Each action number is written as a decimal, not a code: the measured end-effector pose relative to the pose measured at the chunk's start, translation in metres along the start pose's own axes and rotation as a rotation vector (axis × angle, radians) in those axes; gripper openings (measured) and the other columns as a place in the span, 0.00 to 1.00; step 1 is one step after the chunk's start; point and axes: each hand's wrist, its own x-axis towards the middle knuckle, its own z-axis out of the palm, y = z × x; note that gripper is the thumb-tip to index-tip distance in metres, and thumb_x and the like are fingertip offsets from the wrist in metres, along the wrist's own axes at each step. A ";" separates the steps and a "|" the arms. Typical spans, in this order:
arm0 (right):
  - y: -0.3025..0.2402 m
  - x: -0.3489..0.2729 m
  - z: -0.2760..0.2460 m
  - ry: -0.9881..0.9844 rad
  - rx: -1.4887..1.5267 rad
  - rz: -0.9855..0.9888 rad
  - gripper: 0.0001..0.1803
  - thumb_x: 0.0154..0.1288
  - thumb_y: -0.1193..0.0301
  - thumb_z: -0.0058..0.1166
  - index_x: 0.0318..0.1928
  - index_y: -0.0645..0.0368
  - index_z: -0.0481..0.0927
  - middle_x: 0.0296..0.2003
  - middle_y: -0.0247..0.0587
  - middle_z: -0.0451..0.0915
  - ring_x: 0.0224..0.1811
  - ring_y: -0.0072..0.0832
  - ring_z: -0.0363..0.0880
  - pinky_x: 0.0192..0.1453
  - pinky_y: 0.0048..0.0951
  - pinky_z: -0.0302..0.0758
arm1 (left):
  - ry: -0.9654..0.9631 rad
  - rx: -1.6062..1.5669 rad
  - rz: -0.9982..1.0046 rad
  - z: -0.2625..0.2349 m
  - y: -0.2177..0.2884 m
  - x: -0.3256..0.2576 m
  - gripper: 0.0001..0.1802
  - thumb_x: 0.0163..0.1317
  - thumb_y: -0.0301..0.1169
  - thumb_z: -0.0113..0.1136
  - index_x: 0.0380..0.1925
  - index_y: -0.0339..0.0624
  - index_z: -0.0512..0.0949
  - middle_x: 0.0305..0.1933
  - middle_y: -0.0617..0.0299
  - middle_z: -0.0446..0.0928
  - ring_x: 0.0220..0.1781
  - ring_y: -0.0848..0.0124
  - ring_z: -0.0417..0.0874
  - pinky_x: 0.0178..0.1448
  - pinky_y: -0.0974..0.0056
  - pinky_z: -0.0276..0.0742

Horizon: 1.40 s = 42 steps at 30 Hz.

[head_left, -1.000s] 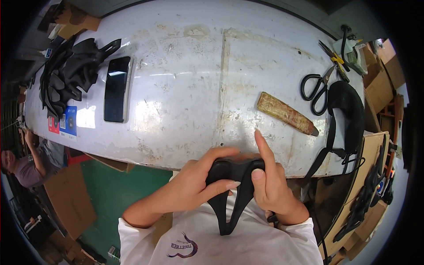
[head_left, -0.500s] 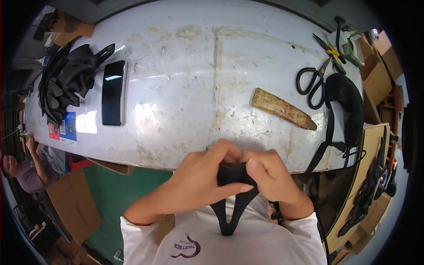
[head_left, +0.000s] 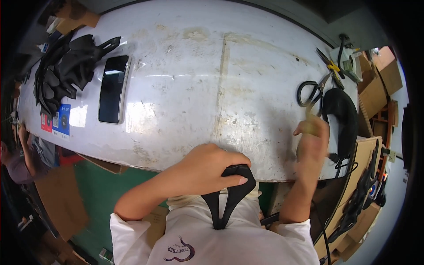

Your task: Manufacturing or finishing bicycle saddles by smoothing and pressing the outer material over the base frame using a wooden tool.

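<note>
Black, dull material, maybe foam or rubber, forms the slotted V-shaped piece (head_left: 242,191), which hangs below the left hand (head_left: 212,165), in front of the white shirt (head_left: 212,245). This hand grasps its broad end, with the thumb laid over the near face, and the narrow end points toward the person. Well apart, to its right, the right hand (head_left: 312,143) is above the table (head_left: 176,106) and blurred; its fingers seem curled around a yellowish object (head_left: 312,115), too unclear to name exactly. Just beyond this hand lie the black-handled scissors (head_left: 323,83), with the yellow-handled pliers (head_left: 333,67) farther, and just to its right a curved black item (head_left: 342,112). Far to the left of both hands are a smartphone (head_left: 112,90) and a pile of similar black pieces (head_left: 75,64). In my judgement, the step in hand is to keep the piece ready in one hand while the other takes a tool. The next move would call for a steady left grip, and for bringing the object near the piece carefully, away from the left thumb.
</note>
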 end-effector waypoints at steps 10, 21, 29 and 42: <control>-0.024 -0.029 0.019 -0.502 0.647 -0.619 0.15 0.63 0.75 0.75 0.28 0.62 0.77 0.21 0.42 0.81 0.21 0.38 0.83 0.29 0.42 0.83 | -0.055 -0.005 -0.046 0.003 0.006 0.015 0.16 0.69 0.41 0.71 0.48 0.42 0.88 0.35 0.49 0.88 0.34 0.49 0.89 0.40 0.53 0.84; -0.056 -0.011 0.054 -0.843 0.701 -0.495 0.18 0.67 0.77 0.70 0.22 0.58 0.76 0.17 0.40 0.76 0.16 0.35 0.77 0.24 0.36 0.78 | -0.022 -0.045 -0.022 0.010 -0.004 0.009 0.16 0.62 0.30 0.71 0.50 0.44 0.87 0.31 0.49 0.86 0.32 0.46 0.87 0.38 0.48 0.83; -0.045 -0.027 0.050 -0.725 0.764 -0.732 0.17 0.65 0.77 0.75 0.27 0.63 0.75 0.20 0.43 0.79 0.18 0.35 0.79 0.25 0.38 0.79 | -0.065 -0.084 -0.024 0.005 -0.005 0.007 0.11 0.67 0.29 0.67 0.49 0.44 0.85 0.28 0.47 0.83 0.29 0.46 0.85 0.34 0.48 0.79; -0.026 -0.038 0.042 -0.589 0.943 -0.762 0.15 0.76 0.71 0.64 0.29 0.64 0.80 0.27 0.48 0.78 0.25 0.42 0.78 0.32 0.45 0.77 | -0.073 -0.150 -0.058 -0.004 -0.002 0.008 0.13 0.69 0.29 0.69 0.53 0.45 0.86 0.24 0.52 0.80 0.23 0.54 0.82 0.29 0.55 0.76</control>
